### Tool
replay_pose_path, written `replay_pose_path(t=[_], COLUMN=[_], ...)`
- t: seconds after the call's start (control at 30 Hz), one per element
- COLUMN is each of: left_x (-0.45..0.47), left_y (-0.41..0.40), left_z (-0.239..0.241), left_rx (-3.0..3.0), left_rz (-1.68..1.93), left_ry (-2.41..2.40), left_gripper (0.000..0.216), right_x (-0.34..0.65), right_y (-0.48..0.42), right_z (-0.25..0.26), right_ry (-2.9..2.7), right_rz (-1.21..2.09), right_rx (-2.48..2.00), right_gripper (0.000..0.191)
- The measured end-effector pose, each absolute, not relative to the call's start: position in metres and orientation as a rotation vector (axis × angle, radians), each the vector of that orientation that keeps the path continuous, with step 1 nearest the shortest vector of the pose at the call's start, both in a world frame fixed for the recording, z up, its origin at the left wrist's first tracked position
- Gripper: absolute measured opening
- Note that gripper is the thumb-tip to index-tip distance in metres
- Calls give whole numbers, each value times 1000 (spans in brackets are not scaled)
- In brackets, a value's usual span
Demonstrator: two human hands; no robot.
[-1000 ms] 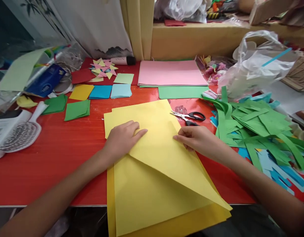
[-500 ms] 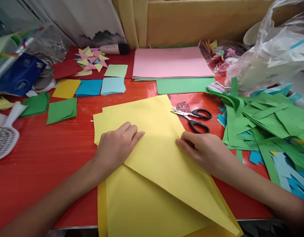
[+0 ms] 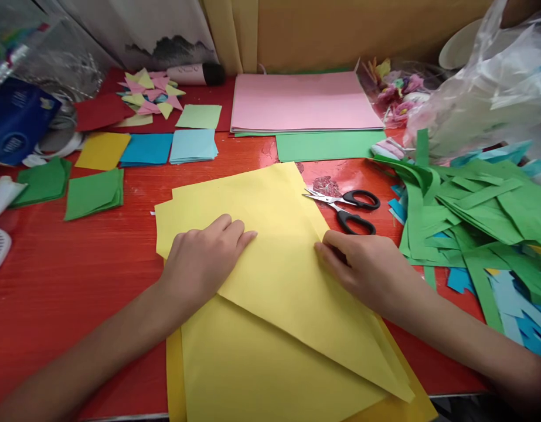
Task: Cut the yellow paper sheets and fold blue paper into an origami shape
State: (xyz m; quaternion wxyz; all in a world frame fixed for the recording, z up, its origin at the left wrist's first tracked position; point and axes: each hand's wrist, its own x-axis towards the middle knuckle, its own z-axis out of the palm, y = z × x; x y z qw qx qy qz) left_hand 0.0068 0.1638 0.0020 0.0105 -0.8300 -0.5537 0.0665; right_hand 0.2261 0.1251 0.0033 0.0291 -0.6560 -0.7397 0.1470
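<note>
A large yellow paper sheet (image 3: pixel 288 258) lies folded diagonally over more yellow paper (image 3: pixel 270 369). At the fold's upper left, my left hand (image 3: pixel 204 258) rests on the sheet with its fingers curled and its thumb pointing inward; the fingertips are partly hidden. My right hand (image 3: pixel 362 266) pinches the sheet's right edge between thumb and curled fingers. Just beyond the right hand lie scissors (image 3: pixel 340 205) with black handles, their blades spread slightly and pointing left toward the paper.
Green paper strips and blue scraps (image 3: pixel 481 217) pile up at right, below a clear plastic bag (image 3: pixel 468 111). Pink paper sheets (image 3: pixel 305 102) lie at the back. Small coloured squares (image 3: pixel 147 149) and a folded paper star (image 3: pixel 151 92) sit back left, near a white hairbrush (image 3: pixel 0 234).
The view has shifted slightly, so things on the left appear farther left. Both hands keep nearly the same hold, and the flap's lower right corner has moved a little up and left.
</note>
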Motion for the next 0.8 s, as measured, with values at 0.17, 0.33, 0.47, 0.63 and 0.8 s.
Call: replay_pose_path(t=[0.17, 0.33, 0.47, 0.63, 0.8], left_x=[8, 8, 9, 9, 6], left_y=[166, 167, 167, 161, 156], left_z=[4, 3, 3, 0, -7], left_rx=[-2581, -2583, -2567, -2512, -2442], left_rz=[304, 287, 301, 200, 34], left_ry=[-1700, -1619, -1551, -1421, -1279], left_gripper=[39, 39, 38, 36, 32], right_x=[225, 225, 223, 220, 217], right_y=[125, 125, 125, 120, 112], right_z=[2, 3, 2, -2, -8], right_ry=[-2331, -2347, -2368, -2421, -2446], right_rz=[369, 329, 259, -43, -377], right_rx=[-2044, -2067, -2102, -2119, -1987], right_gripper=[30, 30, 30, 28, 21])
